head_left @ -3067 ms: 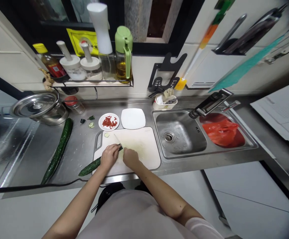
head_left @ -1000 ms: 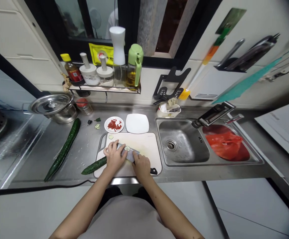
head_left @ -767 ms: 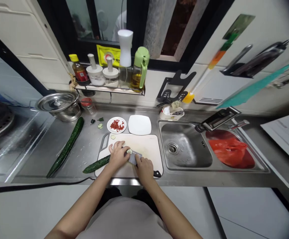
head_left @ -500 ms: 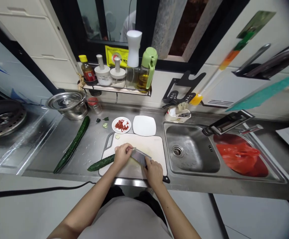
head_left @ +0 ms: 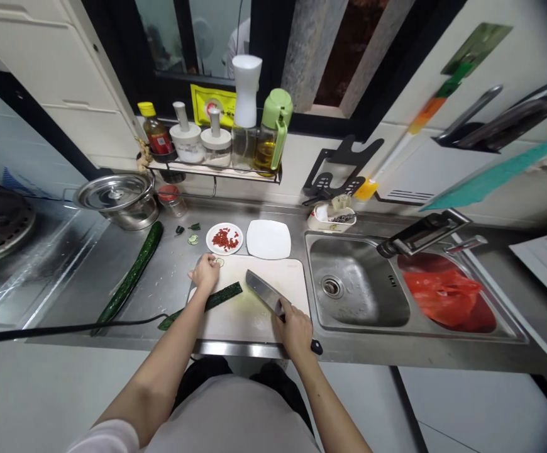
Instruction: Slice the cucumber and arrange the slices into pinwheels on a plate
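Note:
My right hand point(head_left: 296, 327) is wrapped round the handle of a kitchen knife point(head_left: 263, 290). Its blade points up and left over the white cutting board point(head_left: 254, 327). My left hand point(head_left: 205, 274) is at the board's upper left corner, fingers closed at a thin cucumber slice point(head_left: 219, 262); the fingertips are small and partly hidden. Under my left forearm a cut cucumber point(head_left: 224, 296) lies slanting across the board's left edge, its cut end towards the blade. A whole cucumber point(head_left: 132, 274) lies on the counter to the left.
Behind the board stand a plate of chopped red pieces point(head_left: 215, 246) and a white square plate point(head_left: 268, 239). A lidded steel pot point(head_left: 134, 211) is at the back left. The sink point(head_left: 363, 302) with a red bag point(head_left: 443, 296) lies right. A black cable point(head_left: 66, 330) crosses at left.
My left hand has moved up and left from the blade to the board's corner. The cucumber's cut end is now uncovered. The knife has shifted slightly, its blade angled further up.

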Motion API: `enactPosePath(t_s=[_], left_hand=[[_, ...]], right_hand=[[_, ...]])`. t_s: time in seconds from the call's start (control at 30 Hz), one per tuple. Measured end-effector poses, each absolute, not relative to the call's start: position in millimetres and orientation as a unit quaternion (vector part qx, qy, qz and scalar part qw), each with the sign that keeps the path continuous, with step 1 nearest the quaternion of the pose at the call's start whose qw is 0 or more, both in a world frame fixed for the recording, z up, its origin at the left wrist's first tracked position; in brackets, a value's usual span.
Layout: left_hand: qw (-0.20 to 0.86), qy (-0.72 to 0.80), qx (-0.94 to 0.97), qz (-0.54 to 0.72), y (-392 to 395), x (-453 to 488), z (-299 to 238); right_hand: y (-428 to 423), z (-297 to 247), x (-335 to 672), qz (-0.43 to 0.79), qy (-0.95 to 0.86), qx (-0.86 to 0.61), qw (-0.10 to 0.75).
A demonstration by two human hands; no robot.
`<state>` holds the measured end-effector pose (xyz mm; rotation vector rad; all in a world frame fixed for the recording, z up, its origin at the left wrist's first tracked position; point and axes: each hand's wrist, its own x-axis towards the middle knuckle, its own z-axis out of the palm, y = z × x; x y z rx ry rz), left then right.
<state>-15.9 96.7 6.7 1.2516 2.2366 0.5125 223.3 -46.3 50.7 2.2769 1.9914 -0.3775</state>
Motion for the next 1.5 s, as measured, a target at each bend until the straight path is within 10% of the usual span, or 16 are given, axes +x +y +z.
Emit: enactPosePath(t_s=[1.5], left_hand=[[0.17,0.551,0.782,0.238,15.5,-11.1,-11.7]], right_hand=[[-19.3,59.1,180.1,-0.264,0.681,0.683,0.025]])
